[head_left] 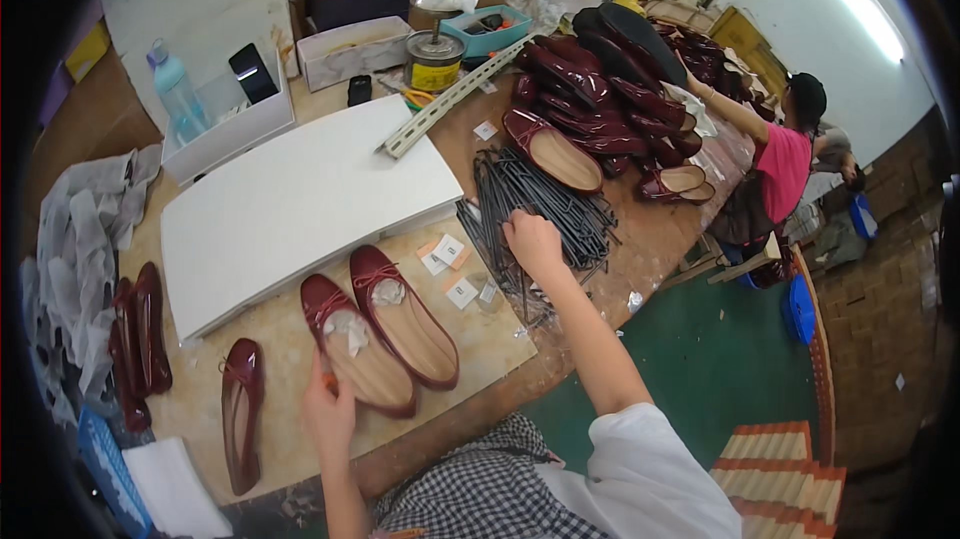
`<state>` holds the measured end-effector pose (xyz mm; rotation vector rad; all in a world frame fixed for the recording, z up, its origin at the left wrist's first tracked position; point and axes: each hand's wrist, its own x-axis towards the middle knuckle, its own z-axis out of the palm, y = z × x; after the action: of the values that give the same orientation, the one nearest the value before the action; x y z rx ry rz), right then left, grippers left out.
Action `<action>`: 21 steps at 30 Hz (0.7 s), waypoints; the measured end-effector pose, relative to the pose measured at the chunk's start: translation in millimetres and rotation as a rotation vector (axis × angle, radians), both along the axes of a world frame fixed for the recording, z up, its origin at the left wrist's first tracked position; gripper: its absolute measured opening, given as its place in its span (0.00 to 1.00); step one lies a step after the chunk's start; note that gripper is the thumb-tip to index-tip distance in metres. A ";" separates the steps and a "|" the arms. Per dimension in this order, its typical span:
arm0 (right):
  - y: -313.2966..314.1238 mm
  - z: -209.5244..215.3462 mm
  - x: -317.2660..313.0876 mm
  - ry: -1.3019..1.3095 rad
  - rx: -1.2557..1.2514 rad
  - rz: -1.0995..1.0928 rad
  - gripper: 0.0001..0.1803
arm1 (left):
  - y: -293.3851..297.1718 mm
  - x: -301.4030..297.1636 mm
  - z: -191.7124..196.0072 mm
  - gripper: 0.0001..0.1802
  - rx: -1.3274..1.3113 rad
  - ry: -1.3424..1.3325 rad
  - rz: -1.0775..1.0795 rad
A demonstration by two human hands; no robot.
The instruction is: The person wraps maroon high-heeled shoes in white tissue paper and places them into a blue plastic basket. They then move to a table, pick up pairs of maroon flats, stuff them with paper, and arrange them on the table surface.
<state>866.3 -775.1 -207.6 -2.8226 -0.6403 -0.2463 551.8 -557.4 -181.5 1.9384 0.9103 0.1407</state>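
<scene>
A pair of glossy dark red ballet flats lies side by side on the table, each with crumpled white paper in its toe. My left hand (330, 411) is closed at the outer edge of the left ballet flat (372, 371), with a small orange-red spot showing by its fingers. The right ballet flat (425, 344) touches its neighbour. Over a heap of thin dark grey sticks (575, 214), my right hand (535, 242) pinches one of them; its fingertips are partly hidden. Small white labels (440, 255) lie between the shoes and the heap.
A single red flat (242, 414) rests at left, near more red shoes (140, 339). Behind stand a stack of white board (310, 199), a metal angle bar (455, 99), a tin (433, 61) and a large shoe pile (600, 99). A co-worker (785, 154) reaches toward that pile.
</scene>
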 end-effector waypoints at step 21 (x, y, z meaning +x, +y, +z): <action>106.1 115.3 -213.3 0.865 0.562 0.643 0.16 | 11.5 -23.6 -19.2 0.29 -0.633 -0.744 0.402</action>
<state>653.0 -669.0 -92.2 -1.7899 -0.9838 0.7388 528.1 -545.9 -200.7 0.9738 0.6974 0.6723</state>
